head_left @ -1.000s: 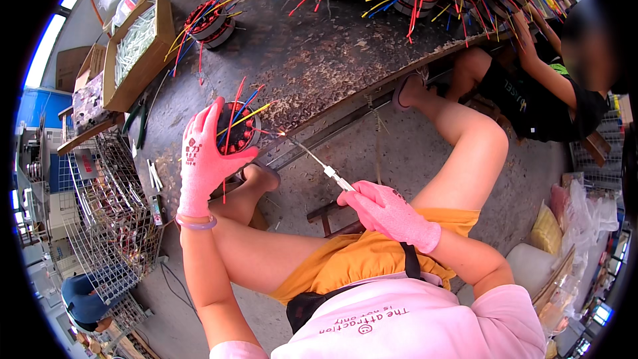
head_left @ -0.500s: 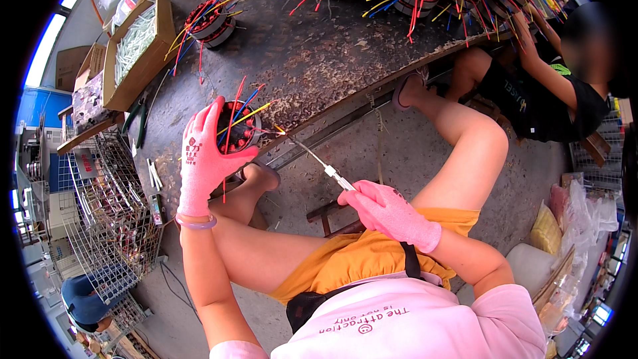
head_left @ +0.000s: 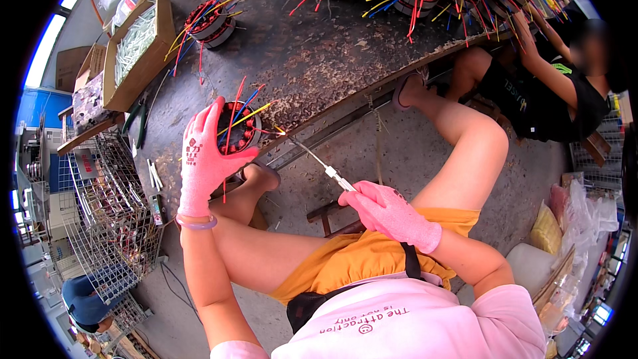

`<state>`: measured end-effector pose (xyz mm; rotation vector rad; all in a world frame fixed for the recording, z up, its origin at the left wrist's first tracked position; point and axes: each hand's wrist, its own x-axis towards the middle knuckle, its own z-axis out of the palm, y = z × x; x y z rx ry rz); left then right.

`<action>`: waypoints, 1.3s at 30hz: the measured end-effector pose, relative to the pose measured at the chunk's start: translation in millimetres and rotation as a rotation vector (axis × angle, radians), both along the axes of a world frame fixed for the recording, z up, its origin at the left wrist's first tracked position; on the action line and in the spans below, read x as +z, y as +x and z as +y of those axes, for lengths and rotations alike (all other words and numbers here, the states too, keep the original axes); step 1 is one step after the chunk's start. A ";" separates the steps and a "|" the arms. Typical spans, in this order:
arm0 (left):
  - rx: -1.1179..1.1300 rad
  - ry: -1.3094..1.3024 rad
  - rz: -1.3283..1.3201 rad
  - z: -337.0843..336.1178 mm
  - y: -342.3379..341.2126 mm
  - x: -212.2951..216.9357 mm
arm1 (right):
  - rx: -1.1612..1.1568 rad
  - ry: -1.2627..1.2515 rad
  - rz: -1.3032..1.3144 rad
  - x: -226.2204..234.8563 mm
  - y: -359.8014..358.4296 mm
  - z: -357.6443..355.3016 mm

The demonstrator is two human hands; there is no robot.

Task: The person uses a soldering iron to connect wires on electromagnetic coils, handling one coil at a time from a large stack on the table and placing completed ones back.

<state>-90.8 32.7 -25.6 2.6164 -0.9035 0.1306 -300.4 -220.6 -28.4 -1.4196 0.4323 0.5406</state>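
Observation:
My left hand, in a pink glove, grips the left side of a motor stator near the table's front edge. Red, blue and yellow wires stick out of the stator's top. A thin tool with a metal rod, white collar and pale handle is held in my right hand, also gloved in pink. Its far end meets a wire end at the stator's right side, where a small yellow-orange spot shows. I cannot make out whether that spot is a flame or wire.
Another wired stator stands farther back on the dark worktable. Several more crowd the far right. At left are a wooden box of white sleeves, pliers and a wire basket. A co-worker sits at right.
My hands, the stator and the tool hold nearly the same position. The co-worker's head at right has shifted slightly lower.

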 end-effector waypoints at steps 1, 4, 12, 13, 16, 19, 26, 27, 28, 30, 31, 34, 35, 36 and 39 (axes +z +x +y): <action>0.003 -0.002 -0.001 0.2 -0.2 -0.2 | -0.014 0.022 0.029 4.8 0.8 -0.6; -0.024 -0.044 0.059 -0.9 -0.8 5.3 | -0.036 0.050 0.031 4.8 -0.8 -3.1; -0.062 -0.014 0.076 -1.4 -1.7 12.2 | -0.062 0.100 -0.006 1.3 0.7 -1.7; -0.076 -0.018 0.101 -0.6 -0.7 12.9 | -0.051 0.088 -0.013 1.5 0.9 -1.7; -0.142 -0.008 0.011 -0.1 0.0 11.7 | -0.041 0.077 -0.009 4.3 3.5 -1.0; -0.157 -0.004 -0.027 1.2 1.6 9.5 | -0.038 0.078 0.010 8.4 4.8 0.4; -0.089 -0.014 0.015 -4.9 -2.2 14.5 | -0.044 0.098 0.004 5.5 4.8 2.0; -0.088 -0.014 0.010 -4.9 -2.6 14.7 | -0.043 0.104 0.016 6.5 5.1 1.6; -0.088 -0.014 0.005 -5.1 -2.8 14.7 | -0.043 0.110 0.028 8.1 5.6 1.1; -0.088 0.000 0.012 -3.3 -2.1 13.7 | -0.032 0.098 0.022 8.6 5.6 1.2; -0.088 0.007 0.016 -2.4 -1.6 13.3 | -0.023 0.079 0.003 7.6 5.3 1.5; -0.092 0.008 0.012 -2.0 -0.9 12.5 | -0.025 0.063 -0.025 3.0 3.9 2.7; -0.091 0.009 0.013 -2.3 -1.0 12.6 | -0.030 0.065 -0.029 2.5 3.7 3.0; -0.089 0.009 0.014 -2.7 -1.2 12.8 | -0.025 0.061 -0.021 3.4 3.8 2.6; -0.090 0.010 0.013 -3.4 -1.2 13.0 | -0.011 0.059 -0.006 6.5 4.3 0.6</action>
